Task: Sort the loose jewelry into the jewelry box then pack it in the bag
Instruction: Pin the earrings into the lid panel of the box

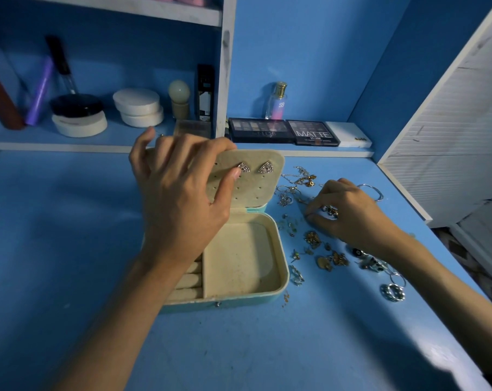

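Note:
An open turquoise jewelry box with beige lining sits mid-table. Its raised lid carries two triangular stud earrings. My left hand grips the lid's top edge, thumb pressing beside the left stud. Loose jewelry lies scattered right of the box: chains, earrings, rings, a hoop. My right hand rests on that pile, fingertips pinching a small metal piece. The box's large compartment holds nothing; ring rolls show at its left. No bag is in view.
Makeup palettes, a perfume bottle and a white box sit on the back ledge. Compacts and tubes fill the left shelf. A white slatted panel bounds the table's right side.

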`<state>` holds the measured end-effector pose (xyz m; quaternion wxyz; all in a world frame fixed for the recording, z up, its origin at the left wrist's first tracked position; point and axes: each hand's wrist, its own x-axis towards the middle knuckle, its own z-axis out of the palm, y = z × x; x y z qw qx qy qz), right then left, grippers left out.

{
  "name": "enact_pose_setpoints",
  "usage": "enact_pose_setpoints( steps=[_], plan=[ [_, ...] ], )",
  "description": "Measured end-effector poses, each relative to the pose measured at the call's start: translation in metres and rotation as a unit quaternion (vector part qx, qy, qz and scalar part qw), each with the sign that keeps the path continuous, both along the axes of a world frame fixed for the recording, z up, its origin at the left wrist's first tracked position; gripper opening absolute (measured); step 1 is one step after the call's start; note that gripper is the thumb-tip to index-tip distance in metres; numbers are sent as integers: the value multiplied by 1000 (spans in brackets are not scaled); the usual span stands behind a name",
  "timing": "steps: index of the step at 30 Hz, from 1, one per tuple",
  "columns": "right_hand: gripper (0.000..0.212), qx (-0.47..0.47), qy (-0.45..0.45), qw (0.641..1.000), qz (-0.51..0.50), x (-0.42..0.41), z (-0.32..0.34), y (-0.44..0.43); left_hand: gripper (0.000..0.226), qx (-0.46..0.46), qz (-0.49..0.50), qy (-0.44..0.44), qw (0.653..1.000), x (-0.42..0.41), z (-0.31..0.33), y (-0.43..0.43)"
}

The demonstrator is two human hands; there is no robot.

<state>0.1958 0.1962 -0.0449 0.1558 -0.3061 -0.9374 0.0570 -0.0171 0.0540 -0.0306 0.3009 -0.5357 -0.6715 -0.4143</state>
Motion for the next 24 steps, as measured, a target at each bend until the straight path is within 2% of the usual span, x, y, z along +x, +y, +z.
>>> enact_pose_setpoints(
  steps=[8,11,14,16,18,21,24],
  plan=[
    [4,-34,-10,999,-2,-6,3,-1,20,-1,0,-3,1000,1,3,-1],
    [11,-140,82,987,-13,-14,18,-4,19,-10,8,-2,1000,3,5,-4],
    [6,-297,195,935,-13,-28,43,-9,16,-19,6,18,1000,7,7,-11],
    [6,-355,234,905,18,-37,58,-14,15,-22,3,43,999,9,7,-19],
    [8,-387,212,895,67,-45,69,-18,14,-23,-4,65,998,10,6,-27],
    [4,-429,123,884,140,-55,76,-27,13,-18,-14,83,996,13,2,-34],
    [9,-435,81,883,157,-61,79,-34,15,-11,-15,86,996,14,-1,-36]
  ],
)
